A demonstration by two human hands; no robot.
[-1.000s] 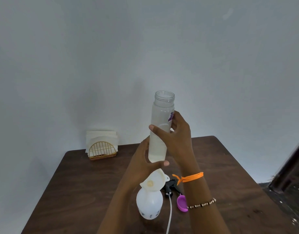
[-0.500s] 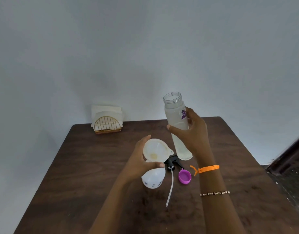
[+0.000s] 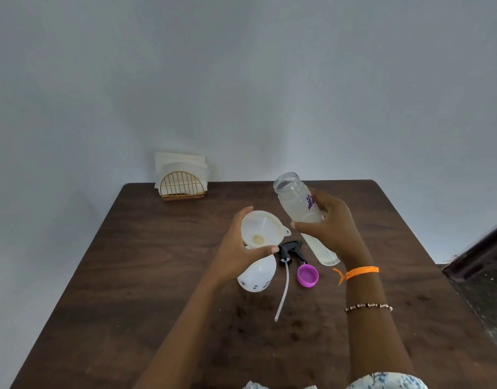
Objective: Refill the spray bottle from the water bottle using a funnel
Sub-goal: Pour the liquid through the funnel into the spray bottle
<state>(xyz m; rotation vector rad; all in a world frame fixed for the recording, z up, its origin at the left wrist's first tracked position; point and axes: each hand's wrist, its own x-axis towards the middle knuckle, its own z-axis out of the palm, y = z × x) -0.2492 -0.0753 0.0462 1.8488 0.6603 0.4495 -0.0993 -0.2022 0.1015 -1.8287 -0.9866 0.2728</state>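
Now your right hand (image 3: pixel 330 228) grips the uncapped water bottle (image 3: pixel 304 217), lowered since a second ago and tilted with its open mouth leaning toward the funnel (image 3: pixel 262 228); no water runs yet. Your left hand (image 3: pixel 236 248) curls around that funnel, steadying it on the neck of the white spray bottle (image 3: pixel 257 276), which stands on the dark wooden table (image 3: pixel 146 270). Pouring looks imminent. Beside them lie the black trigger sprayer head (image 3: pixel 290 249) and purple cap (image 3: pixel 307 275); a napkin holder (image 3: pixel 182 186) sits far back.

Spray bottle (image 3: pixel 257 276) neck behind left hand (image 3: pixel 236 248); water bottle (image 3: pixel 300 209) print illegible.
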